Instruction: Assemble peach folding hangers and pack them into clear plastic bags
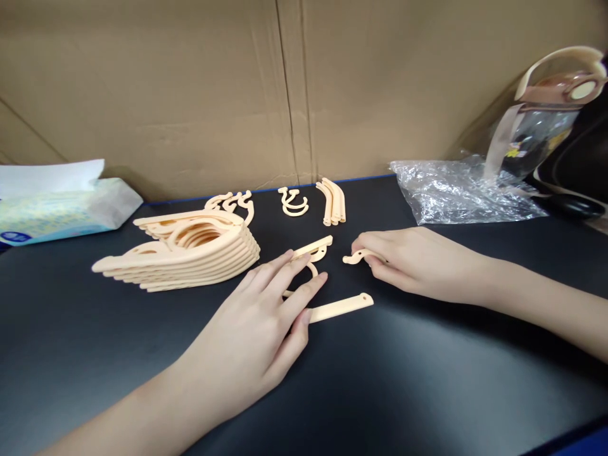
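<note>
The left hand [270, 310] spreads over a pale frame [339, 308]; the right hand [411, 261] pinches a curved piece [360, 254]. Slack fingers could drop it.

Shot from a single camera worn on the head, above the near side of the tabletop [451, 373]. Angled forward and down, across the dark surface to the brown panel [190, 101] behind it. Set close, with the left hand [270, 310] just left of centre and the right hand [418, 259] to the right. Framed wide, taking in the tissue pack [57, 209], cut by the left edge, and the drinking bottle [553, 92] near the right edge.
</note>
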Available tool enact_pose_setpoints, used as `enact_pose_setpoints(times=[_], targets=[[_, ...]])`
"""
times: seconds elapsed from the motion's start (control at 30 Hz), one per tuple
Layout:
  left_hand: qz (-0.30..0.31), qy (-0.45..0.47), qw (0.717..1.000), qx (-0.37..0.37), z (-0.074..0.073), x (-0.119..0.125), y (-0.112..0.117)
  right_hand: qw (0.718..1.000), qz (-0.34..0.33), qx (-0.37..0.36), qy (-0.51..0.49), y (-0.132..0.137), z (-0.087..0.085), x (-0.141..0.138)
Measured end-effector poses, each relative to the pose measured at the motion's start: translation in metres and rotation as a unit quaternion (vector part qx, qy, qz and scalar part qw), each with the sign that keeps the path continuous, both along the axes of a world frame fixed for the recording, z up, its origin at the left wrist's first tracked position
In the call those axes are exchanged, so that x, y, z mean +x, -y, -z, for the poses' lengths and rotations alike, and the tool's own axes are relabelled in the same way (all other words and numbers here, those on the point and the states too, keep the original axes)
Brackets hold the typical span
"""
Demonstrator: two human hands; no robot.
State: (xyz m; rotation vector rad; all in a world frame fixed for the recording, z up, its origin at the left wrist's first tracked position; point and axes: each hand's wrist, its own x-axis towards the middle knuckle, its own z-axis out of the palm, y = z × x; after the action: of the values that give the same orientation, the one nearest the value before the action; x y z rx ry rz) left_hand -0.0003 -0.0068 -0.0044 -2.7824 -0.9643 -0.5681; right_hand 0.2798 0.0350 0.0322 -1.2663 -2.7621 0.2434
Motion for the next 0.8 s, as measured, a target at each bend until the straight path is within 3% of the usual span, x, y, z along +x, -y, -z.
enact_pose_setpoints(times=[0.23,0.5,0.67,0.8], targets=[[0.011,0.005,1.000,-0.013,-0.002,-0.001,0.001,1.000,-0.002,0.004,-0.024,0.001,0.002,-0.002],[0.039,-0.028,0.995,-0.083,-0.007,0.000,-0.005,0.993,-0.008,0.082,-0.088,0.001,0.008,0.000],[0.023,0.001,0.998,-0.057,0.004,0.000,-0.005,0.985,-0.011,0.148,-0.086,0.000,0.007,0.000],[0.019,0.015,1.000,-0.019,0.012,0.002,-0.003,0.987,0.004,0.126,-0.097,-0.001,0.007,0.001]])
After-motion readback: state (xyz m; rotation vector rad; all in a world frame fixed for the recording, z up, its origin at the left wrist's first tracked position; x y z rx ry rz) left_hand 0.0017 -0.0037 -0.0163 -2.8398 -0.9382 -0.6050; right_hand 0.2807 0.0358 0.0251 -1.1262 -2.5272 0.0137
